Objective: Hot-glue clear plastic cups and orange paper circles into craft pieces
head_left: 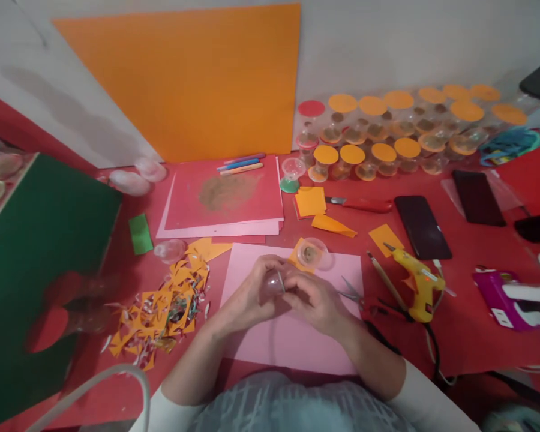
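Note:
Over the pink sheet (292, 345), my left hand (252, 297) is wrapped round a small clear plastic cup (272, 284) tipped on its side. The fingers of my right hand (319, 303) are closed on the cup's rim; anything else between them is hidden. Just beyond my hands, a clear cup piece with brown grains (309, 254) stands on an orange paper square (296, 257). Scissors (351, 293) lie right of my right hand, partly on the pink sheet.
Orange paper scraps (162, 300) are heaped at left, near a green board (40, 240). A yellow glue gun (417, 285), a pencil (387, 282) and a phone (423, 227) lie at right. Several orange-topped cup hourglasses (351, 155) stand along the wall; a red-handled cutter (366, 205) lies before them.

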### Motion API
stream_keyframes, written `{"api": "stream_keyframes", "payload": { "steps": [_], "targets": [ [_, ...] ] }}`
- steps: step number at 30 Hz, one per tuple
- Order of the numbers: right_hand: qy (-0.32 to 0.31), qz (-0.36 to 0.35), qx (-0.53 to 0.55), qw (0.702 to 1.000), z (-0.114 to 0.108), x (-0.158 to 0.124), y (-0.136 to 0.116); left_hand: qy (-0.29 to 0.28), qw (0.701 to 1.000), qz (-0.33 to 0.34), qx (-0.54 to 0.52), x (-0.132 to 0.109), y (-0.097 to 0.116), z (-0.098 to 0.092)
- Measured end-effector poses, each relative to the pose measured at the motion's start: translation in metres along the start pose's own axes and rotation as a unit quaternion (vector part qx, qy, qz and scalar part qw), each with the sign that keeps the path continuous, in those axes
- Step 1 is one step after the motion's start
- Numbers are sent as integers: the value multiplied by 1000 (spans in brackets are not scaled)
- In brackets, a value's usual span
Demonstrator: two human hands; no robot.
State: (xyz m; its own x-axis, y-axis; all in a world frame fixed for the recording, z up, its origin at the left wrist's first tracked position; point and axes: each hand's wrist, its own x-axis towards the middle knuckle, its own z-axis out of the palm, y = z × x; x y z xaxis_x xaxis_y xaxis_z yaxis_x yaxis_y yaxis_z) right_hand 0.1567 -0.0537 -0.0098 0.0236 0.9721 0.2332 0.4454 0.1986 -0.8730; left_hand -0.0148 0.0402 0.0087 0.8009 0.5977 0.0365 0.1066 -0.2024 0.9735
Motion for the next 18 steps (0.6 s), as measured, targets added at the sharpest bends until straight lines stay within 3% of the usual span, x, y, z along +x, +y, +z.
{"api": "stream_keyframes", "payload": {
  "steps": [6, 11, 18],
  "targets": [
    [-16, -44, -82, 996, 2, -4, -1, -15, 988, -42, -147, -3, -9, -4],
    [-22, -83, -125, 988, 3, -3, 1, -23, 994, -68, -82, -3, -11, -5],
    [-13, -70, -120, 990, 5, -4, 3, -7, 996, -60, -71, 0, -15, -4]
  ]
}}
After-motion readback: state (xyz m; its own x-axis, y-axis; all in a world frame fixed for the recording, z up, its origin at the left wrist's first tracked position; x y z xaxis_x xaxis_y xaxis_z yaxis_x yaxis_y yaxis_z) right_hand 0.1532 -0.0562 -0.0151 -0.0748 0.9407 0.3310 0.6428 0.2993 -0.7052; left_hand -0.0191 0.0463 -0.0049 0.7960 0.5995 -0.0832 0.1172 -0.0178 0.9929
